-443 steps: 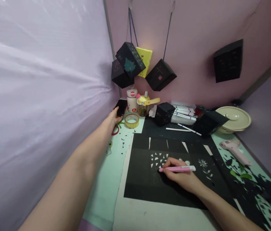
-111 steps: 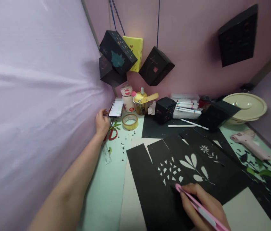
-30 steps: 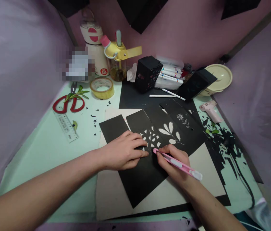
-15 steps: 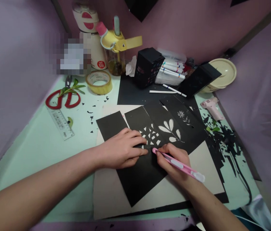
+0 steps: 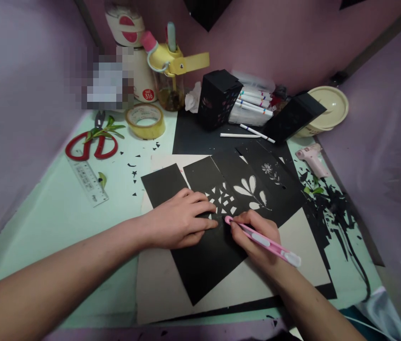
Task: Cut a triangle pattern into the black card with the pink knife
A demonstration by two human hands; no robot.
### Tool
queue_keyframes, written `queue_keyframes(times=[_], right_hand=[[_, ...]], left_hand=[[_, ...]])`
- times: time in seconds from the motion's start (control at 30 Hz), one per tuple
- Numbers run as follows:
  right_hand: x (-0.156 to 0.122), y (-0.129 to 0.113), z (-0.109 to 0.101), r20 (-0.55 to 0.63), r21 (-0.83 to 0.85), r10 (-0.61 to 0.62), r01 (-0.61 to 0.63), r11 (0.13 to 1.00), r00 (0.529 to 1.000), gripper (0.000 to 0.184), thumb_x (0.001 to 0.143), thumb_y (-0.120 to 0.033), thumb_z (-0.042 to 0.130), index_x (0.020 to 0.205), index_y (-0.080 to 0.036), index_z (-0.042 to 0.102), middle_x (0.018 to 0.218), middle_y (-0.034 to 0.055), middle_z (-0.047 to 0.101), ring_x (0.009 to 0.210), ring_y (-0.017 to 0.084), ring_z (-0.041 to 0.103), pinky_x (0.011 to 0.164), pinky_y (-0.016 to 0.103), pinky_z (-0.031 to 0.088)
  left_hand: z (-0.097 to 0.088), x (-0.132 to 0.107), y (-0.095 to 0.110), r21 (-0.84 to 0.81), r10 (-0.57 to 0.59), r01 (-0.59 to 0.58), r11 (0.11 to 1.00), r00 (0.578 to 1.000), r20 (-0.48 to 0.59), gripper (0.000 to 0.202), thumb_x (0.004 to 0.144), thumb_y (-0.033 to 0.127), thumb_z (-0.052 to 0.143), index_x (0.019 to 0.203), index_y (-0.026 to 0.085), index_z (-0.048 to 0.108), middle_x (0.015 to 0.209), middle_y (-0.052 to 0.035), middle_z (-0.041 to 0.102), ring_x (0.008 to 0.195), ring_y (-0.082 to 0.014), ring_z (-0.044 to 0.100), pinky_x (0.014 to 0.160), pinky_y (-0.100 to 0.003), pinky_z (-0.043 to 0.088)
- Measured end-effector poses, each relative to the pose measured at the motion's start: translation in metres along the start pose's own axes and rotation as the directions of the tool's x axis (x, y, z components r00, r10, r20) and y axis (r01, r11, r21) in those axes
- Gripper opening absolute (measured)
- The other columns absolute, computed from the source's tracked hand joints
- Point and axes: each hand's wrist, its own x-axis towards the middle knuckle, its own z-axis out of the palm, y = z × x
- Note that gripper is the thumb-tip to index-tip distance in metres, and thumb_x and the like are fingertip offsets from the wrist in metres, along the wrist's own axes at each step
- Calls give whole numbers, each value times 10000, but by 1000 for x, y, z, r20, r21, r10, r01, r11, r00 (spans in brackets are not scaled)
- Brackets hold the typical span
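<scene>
Black card (image 5: 200,270) with cut-out shapes lies at an angle on a pale board (image 5: 154,293). Its openings show several small angular pieces, a leafy sprig and a small flower. My left hand (image 5: 184,220) rests flat on the card, fingers stretched out beside the angular openings. In my right hand (image 5: 259,232) is a pink craft knife (image 5: 268,242), gripped like a pen. The knife's tip end meets the card just right of my left fingertips; the blade itself is too small to make out.
Red-handled scissors (image 5: 92,146), a clear ruler (image 5: 88,182) and a tape roll (image 5: 145,122) lie left. Behind stand a black box (image 5: 218,99), markers (image 5: 253,106) and a yellow-lidded bottle (image 5: 168,71). On the right are a glue gun (image 5: 313,158) and black paper scraps (image 5: 335,208).
The whole view has shifted very slightly. The rear end of the craft knife sits a touch higher; my left hand stays in place on the card.
</scene>
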Motion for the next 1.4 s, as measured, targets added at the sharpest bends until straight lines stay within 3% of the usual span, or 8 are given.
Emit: queue_keyframes(times=[1.0, 1.4], right_hand=[[3, 0, 0, 33, 38, 9, -11, 999, 999, 182, 861, -215, 641, 701, -205, 555, 581, -53, 541, 499, 85, 446, 491, 218, 346], [0, 5, 2, -10, 41, -46, 46, 998, 999, 108, 867, -191, 654, 778, -214, 597, 685, -27, 637, 568, 103, 551, 536, 221, 410]], left_hand=[[-1, -1, 1, -7, -14, 15, 1000, 999, 31, 310, 938, 212, 487, 1201, 246, 649, 1222, -95, 617, 1112, -280, 515, 872, -422, 368], [-1, 0, 1, -18, -18, 19, 1000, 999, 32, 313, 940, 216, 490, 1208, 249, 649, 1227, -95, 617, 1114, -284, 514, 884, -439, 371]])
